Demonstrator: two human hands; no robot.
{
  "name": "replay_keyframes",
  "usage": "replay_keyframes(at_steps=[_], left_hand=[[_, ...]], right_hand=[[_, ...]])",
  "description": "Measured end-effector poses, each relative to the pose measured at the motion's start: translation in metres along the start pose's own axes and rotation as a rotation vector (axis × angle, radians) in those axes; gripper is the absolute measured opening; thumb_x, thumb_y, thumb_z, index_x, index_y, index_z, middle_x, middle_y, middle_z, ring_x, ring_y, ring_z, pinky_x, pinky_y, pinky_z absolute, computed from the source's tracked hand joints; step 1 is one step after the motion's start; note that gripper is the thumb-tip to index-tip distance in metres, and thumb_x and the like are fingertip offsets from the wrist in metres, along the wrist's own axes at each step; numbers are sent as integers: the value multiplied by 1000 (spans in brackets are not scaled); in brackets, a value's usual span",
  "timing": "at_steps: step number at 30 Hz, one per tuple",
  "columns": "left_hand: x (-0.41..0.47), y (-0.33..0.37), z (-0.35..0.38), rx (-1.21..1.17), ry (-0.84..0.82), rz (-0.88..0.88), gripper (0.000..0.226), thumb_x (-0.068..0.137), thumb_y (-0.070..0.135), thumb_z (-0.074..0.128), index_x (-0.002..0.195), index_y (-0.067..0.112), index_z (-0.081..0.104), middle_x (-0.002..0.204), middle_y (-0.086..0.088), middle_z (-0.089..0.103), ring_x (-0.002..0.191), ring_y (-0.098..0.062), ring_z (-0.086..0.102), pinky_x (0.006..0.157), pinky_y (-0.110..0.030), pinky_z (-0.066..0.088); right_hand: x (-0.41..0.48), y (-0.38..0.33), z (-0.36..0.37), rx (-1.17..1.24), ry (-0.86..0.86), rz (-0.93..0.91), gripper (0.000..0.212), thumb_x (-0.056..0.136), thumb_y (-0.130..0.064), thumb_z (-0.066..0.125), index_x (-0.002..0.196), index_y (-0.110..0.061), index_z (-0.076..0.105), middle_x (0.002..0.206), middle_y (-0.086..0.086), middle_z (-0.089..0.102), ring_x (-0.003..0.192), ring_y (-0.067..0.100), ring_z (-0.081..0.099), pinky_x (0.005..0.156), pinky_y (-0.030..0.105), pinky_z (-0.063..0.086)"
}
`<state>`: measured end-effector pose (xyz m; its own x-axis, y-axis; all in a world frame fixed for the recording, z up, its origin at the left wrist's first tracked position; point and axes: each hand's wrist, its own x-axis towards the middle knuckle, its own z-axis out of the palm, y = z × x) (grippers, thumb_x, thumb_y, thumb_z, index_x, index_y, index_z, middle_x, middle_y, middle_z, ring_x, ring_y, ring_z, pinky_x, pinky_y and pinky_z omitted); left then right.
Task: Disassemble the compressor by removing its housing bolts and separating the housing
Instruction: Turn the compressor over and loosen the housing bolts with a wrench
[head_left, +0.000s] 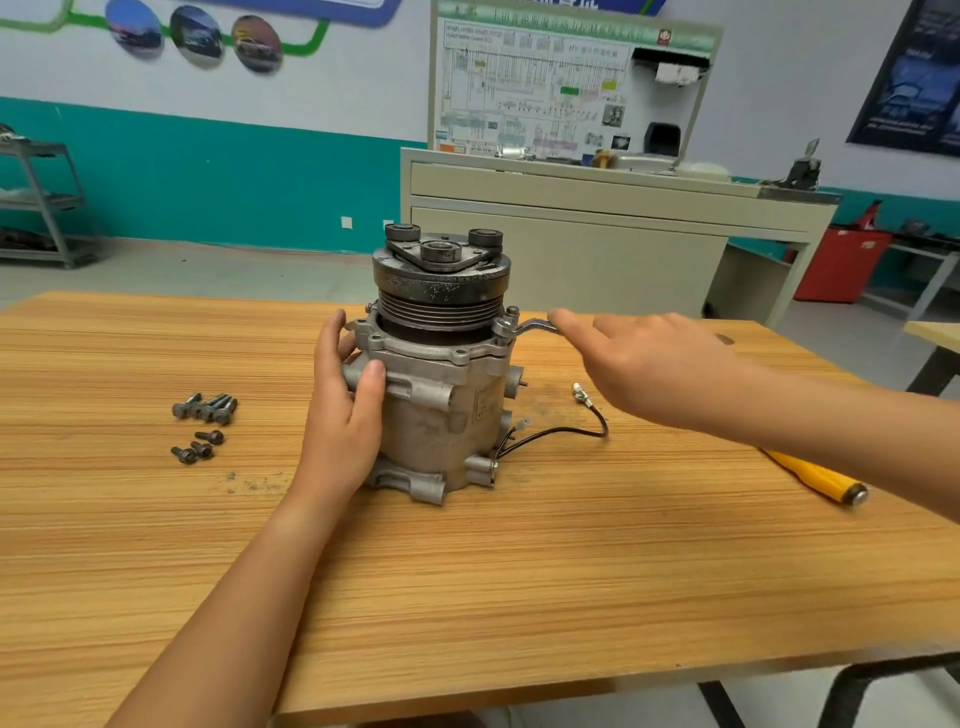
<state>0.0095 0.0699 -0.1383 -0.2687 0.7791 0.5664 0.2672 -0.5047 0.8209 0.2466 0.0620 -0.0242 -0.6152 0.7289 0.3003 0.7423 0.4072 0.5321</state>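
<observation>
Compressor (441, 395), stood upright mid-table (519, 571) with pulley uppermost, is gripped by the left hand (348, 410), curled round its side, presumably against twisting. A wrench (530, 326) seated at its upper right rim is pressed by the right hand (649, 364), fingers straight. Removed bolts (205, 415) are grouped leftward.

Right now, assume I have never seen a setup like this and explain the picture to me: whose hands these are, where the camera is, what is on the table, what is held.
There is no machine here: a person works with bare hands, and the one camera sits on their head, looking down. On the wooden table stands a compressor, pulley end up. The left hand grips its side to steady it. The right hand presses straight fingers on a wrench fitted at its upper rim. Left of it lie loose bolts, already removed. To the right are a black wire trailing from it and a yellow-handled tool.
</observation>
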Motion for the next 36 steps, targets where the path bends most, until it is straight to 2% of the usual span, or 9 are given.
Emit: replay_keyframes(at_steps=[4, 8, 11, 15, 18, 20, 22, 29, 36], left_hand=[[7, 1, -6, -152, 7, -132, 54, 100, 27, 40, 146, 38, 14, 133, 27, 40, 131, -3, 36, 111, -34, 33], [8, 1, -5, -155, 13, -158, 48, 100, 26, 38, 144, 35, 21, 138, 11, 39, 130, -6, 38, 111, -36, 33], [7, 2, -3, -128, 27, -140, 40, 100, 26, 38, 138, 31, 29, 133, 13, 42, 129, -6, 40, 110, -38, 35], [5, 3, -3, -95, 57, -120, 32, 100, 26, 40, 132, 26, 38, 133, 6, 46, 125, -9, 45, 107, -41, 38], [4, 3, -3, -83, 64, -99, 32, 100, 24, 40, 131, 25, 39, 130, 8, 47, 119, 2, 46, 105, -28, 39], [5, 2, -2, -53, 76, -84, 34, 100, 23, 40, 133, 23, 38, 127, 11, 46, 107, 18, 45, 94, -5, 36], [5, 1, 0, -37, 90, -94, 38, 100, 23, 40, 138, 19, 36, 126, 13, 43, 102, 19, 44, 84, 5, 32], [6, -2, 0, -36, 91, -101, 42, 100, 24, 40, 141, 18, 32, 128, 15, 41, 106, 17, 43, 82, 6, 31], [6, -4, 0, -18, 93, -102, 41, 100, 26, 40, 140, 20, 34, 125, 17, 42, 97, 23, 43, 76, 8, 30]], right_hand=[[23, 9, 26, 122, 32, -49, 38, 95, -4, 45, 132, -3, 43, 83, 15, 62, 56, 28, 47, 48, 30, 32], [28, 17, 26, 191, 176, -52, 31, 78, 9, 64, 108, 3, 63, 58, 13, 55, 41, 25, 46, 36, 24, 34], [13, 14, 19, 277, 308, -28, 25, 90, -5, 49, 109, 2, 63, 60, 13, 57, 40, 27, 50, 33, 29, 41], [-4, 3, 2, 228, 274, 43, 36, 96, -17, 36, 127, -6, 51, 70, 12, 60, 49, 32, 53, 40, 31, 41], [0, -3, -5, 149, 118, 63, 38, 98, -21, 32, 136, -20, 34, 79, 3, 54, 65, 26, 52, 52, 30, 37], [3, -11, -12, 113, 66, 41, 39, 98, -20, 31, 137, -21, 29, 75, -1, 42, 64, 22, 45, 54, 30, 36], [5, -20, -20, 46, 41, 30, 42, 97, -16, 32, 138, -18, 25, 69, -2, 30, 58, 20, 36, 49, 30, 30], [1, -51, -58, -93, -124, -64, 34, 87, -2, 40, 120, -11, 45, 59, -2, 25, 45, 13, 21, 38, 25, 17], [-3, -30, -59, -77, -34, 146, 37, 88, -6, 38, 123, -17, 43, 57, -3, 32, 45, 15, 24, 39, 24, 16]])
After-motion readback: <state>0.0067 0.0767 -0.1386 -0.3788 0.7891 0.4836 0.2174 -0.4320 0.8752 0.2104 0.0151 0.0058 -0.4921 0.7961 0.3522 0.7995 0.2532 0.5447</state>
